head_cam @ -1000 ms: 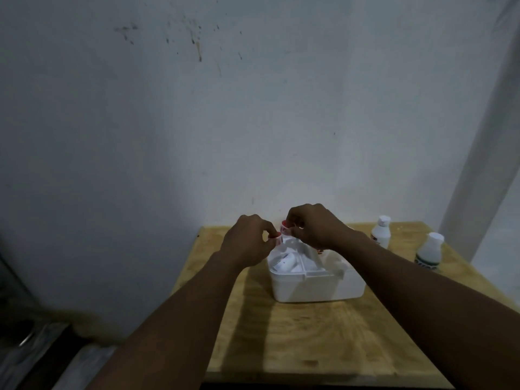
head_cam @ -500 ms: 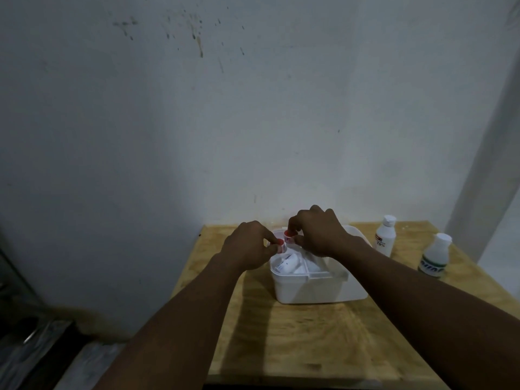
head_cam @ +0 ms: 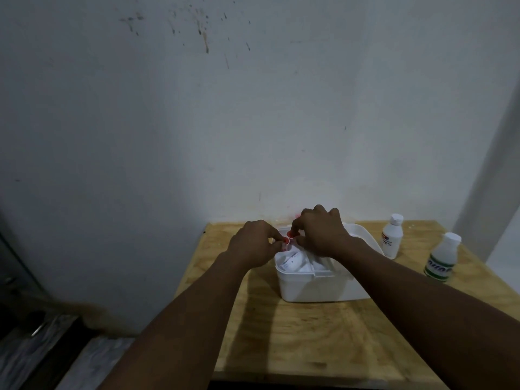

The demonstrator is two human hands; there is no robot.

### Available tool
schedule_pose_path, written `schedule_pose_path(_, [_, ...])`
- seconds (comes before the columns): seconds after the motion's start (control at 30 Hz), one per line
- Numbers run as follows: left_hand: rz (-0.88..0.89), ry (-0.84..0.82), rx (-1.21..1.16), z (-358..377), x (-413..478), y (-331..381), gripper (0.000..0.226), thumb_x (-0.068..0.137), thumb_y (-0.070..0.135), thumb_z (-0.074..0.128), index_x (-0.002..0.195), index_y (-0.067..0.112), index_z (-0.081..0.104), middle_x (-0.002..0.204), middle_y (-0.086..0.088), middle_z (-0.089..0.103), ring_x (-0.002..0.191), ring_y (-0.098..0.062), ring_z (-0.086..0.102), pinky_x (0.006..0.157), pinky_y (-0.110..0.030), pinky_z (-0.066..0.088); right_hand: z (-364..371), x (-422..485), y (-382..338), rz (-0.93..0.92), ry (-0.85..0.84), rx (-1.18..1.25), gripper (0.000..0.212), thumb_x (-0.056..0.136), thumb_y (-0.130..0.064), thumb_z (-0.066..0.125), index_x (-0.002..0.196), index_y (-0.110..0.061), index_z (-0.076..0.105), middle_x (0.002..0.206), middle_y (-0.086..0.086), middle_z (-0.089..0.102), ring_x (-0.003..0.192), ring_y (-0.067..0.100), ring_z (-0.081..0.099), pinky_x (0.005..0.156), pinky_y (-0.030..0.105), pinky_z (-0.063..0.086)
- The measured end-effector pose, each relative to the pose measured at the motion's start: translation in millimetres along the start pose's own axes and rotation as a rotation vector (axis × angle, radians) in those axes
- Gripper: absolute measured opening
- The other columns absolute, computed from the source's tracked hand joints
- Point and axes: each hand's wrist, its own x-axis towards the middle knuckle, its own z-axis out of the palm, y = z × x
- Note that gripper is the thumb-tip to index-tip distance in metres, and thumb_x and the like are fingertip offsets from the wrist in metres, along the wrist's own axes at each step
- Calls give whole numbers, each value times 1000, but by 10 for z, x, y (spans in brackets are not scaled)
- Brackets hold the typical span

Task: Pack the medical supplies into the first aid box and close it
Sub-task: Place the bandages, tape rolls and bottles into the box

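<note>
Both of your hands, left hand and right hand, pinch a small red-capped item with their fingers over the open first aid box, apparently to lower it inside.

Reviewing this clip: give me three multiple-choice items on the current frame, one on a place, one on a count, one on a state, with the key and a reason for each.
1. Where do the bottles outside the first aid box stand?
A. To its right on the wooden table
B. To its left
C. On the floor

2. How many bottles stand outside the box?
A. One
B. Two
C. Four

3. What state is the box in?
A. Shut
B. Open, items inside
C. Tipped on its side

Key:
1 A, the 70% bottle and the green-labelled bottle stand right of the box.
2 B, only those two show.
3 B, white items show inside while the left hand and right hand pinch a small red-capped item over it.
</note>
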Motion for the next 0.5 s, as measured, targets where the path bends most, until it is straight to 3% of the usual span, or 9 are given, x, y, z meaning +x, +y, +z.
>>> schedule_pose_path(0.13, [-47, 16, -139, 26, 25, -24, 18, 86, 27, 79, 102, 23, 83, 107, -1, 80, 94, -15, 70, 86, -41, 60, -32, 1, 34, -7, 7, 26, 19, 89, -41, 60, 103, -37, 72, 113, -5, 65, 111, 24, 50, 85, 40, 32])
schedule_pose_path(0.27, [-93, 46, -161, 54, 38, -19, 16, 82, 30, 81, 98, 26, 84, 97, 1, 80, 89, -15, 69, 80, -40, 61, -21, 18, 63, 22, 18, 37, 17, 90, -41, 61, 100, -38, 74, 109, -8, 68, 110, 23, 50, 81, 39, 28])
schedule_pose_path(0.5, [-72, 71, -131, 86, 39, 16, 18, 88, 25, 77, 104, 19, 82, 102, -4, 78, 86, -14, 64, 70, -25, 48, 32, 37, 95, 19, 19, 78, 18, 89, -35, 61, 103, -35, 73, 105, -10, 71, 108, 21, 53, 83, 40, 29])
